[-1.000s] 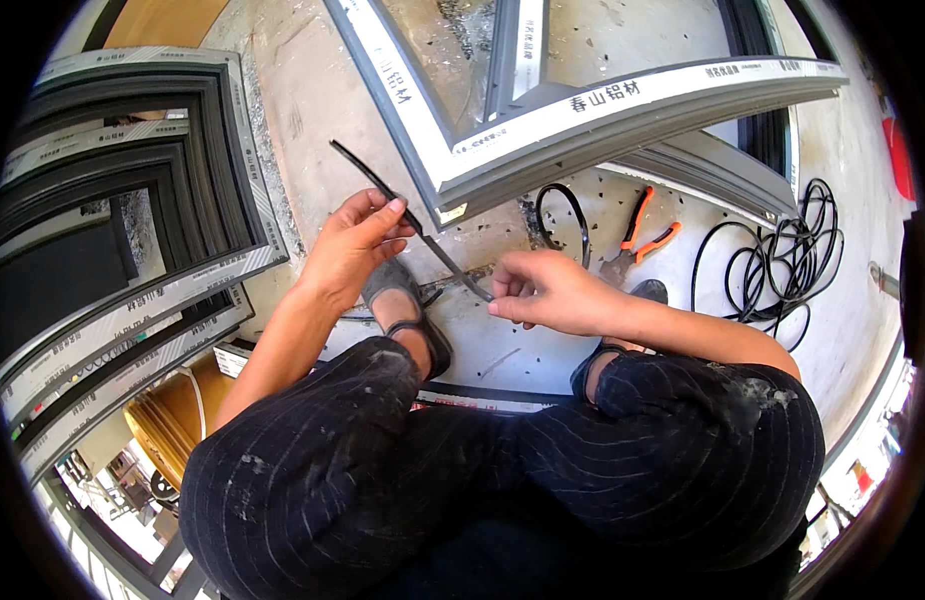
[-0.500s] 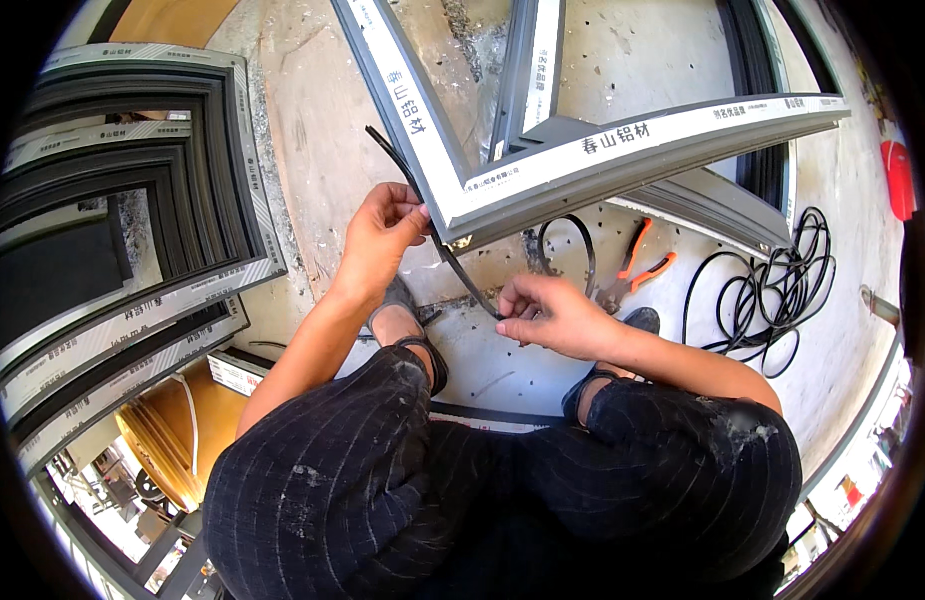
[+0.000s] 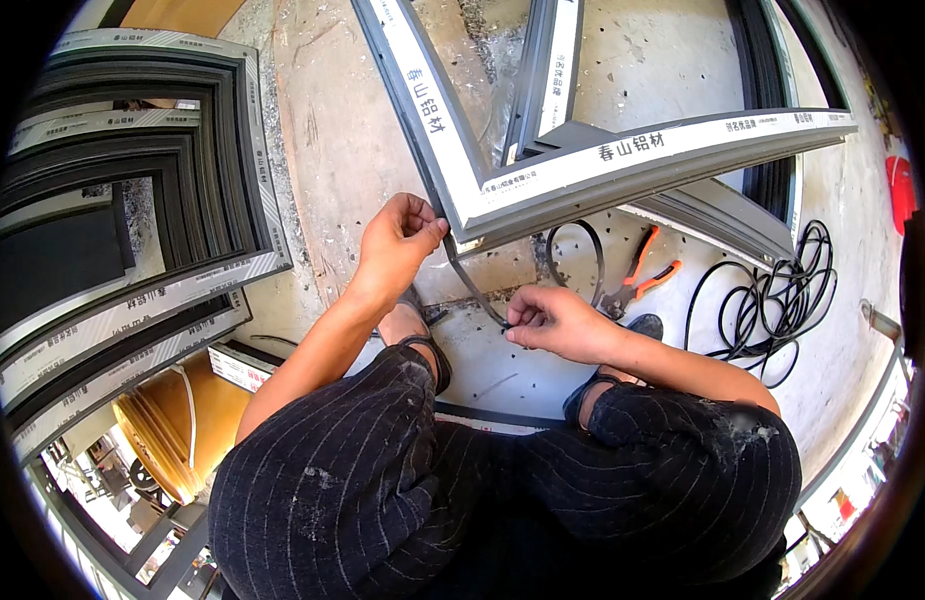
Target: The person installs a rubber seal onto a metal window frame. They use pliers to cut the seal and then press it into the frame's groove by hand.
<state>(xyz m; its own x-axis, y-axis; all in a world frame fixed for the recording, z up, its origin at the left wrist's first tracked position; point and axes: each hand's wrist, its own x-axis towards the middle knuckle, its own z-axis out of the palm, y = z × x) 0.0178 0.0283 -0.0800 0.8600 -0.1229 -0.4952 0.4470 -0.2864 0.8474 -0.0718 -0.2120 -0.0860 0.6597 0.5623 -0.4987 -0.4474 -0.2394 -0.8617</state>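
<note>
A grey window frame (image 3: 622, 158) with a white protective film stands tilted before me, its near corner pointing toward my knees. At that corner my left hand (image 3: 397, 248) is closed, thumb and fingers pinching a black rubber sealing strip (image 3: 472, 288) against the frame's left outer side. From there the strip bows down to my right hand (image 3: 557, 322), which pinches it between thumb and fingertips. Beyond my left fingers, the strip cannot be told apart from the frame's dark edge. Behind my right hand a loop of black strip (image 3: 599, 262) rises from the floor.
Orange-handled pliers (image 3: 642, 275) lie on the floor right of my right hand. Farther right is a tangled coil of black strip (image 3: 767, 300). Stacked dark frames (image 3: 267, 180) fill the left side, above a yellow roll (image 3: 167, 430). A red object (image 3: 899, 195) is at the far right.
The strip's free end, which stuck out past my left hand beside the frame, no longer stands away from it. Both hands keep their pinch; the view has shifted slightly.
</note>
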